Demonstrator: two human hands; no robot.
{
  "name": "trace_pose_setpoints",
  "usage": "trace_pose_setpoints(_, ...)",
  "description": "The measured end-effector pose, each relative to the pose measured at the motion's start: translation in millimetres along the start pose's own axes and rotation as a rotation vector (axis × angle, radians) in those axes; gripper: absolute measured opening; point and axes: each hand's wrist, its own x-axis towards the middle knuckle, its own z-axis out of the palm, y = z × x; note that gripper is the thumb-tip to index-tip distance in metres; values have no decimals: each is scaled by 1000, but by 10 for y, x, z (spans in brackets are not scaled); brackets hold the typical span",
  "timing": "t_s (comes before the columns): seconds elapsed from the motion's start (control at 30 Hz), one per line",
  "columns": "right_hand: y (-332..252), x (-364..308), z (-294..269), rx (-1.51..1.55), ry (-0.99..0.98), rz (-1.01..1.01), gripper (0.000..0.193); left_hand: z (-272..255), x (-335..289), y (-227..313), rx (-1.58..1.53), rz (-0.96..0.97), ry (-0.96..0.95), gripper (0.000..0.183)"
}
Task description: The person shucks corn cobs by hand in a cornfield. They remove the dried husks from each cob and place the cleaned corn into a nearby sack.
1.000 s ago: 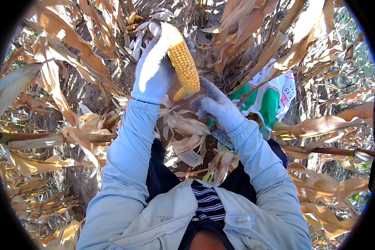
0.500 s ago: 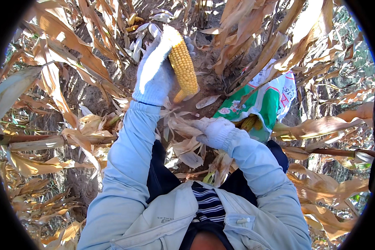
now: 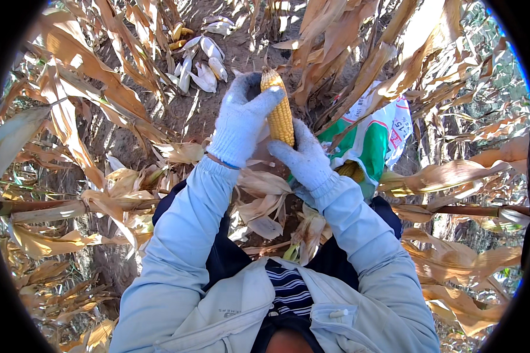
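Both of my hands wear pale knitted gloves. A bare yellow ear of corn stands nearly upright between them, its husk off. My left hand is closed on its upper part, with the thumb across the kernels. Around the lower end my right hand is closed too, its thumb at the base and its fingers partly hidden behind the ear. Just beyond my right hand lies a green and white sack, with yellow ears showing in its mouth. Loose dry husks lie below my hands.
Several ears in pale husks lie on the soil ahead, near a few bare yellow ears. Dry corn stalks and leaves crowd both sides. One stalk stretches across at left, another at right.
My right hand has left the loose husks and moved up to the ear's lower end. My left hand has turned, and the ear has shifted right and slightly down.
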Motion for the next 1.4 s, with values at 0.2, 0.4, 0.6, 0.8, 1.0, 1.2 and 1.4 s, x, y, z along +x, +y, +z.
trace_pose_setpoints(0.2,-81,-75,-44,-173,13,56,58,-169,110,-22,615,327,-43,29)
trace_pose_setpoints(0.4,98,-86,-30,314,-121,18,60,-164,115,-64,248,251,16,23)
trace_pose_setpoints(0.6,121,-124,-159,814,-330,197,69,-420,321,118,160,175,108,23)
trace_pose_setpoints(0.8,98,-168,-195,1003,-297,261,73,-812,423,370,1063,260,62,41)
trace_pose_setpoints(1.0,19,-178,-221,1016,-401,240,69,-956,426,-30,1064,291,-55,36)
trace_pose_setpoints(1.2,17,-198,-217,926,-381,315,74,-745,441,11,840,554,-57,31)
trace_pose_setpoints(1.4,5,-219,-163,797,-375,311,76,-656,356,-1,779,596,-110,35)
